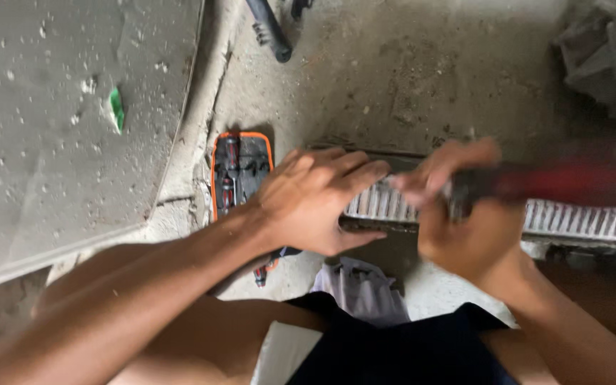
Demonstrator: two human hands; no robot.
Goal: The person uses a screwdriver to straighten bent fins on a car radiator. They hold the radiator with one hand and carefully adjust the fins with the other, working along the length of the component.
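Observation:
A long ribbed metal part [586, 221] with many thin fins lies across the concrete floor. My left hand [319, 199] rests on its left end, fingers spread over the fins and thumb under the near edge. My right hand [465, 221] is closed around a blurred tool with a red and black handle [557, 182], held just above the fins to the right of my left hand. The tool's tip is hidden by blur.
An orange-edged case of screwdrivers [239, 175] lies open on the floor left of my left hand. A grey slab [58, 128] covers the left side. A crumpled cloth [365, 289] lies near my knees. Grey machinery [607, 53] sits top right, a black handle [271, 32] top centre.

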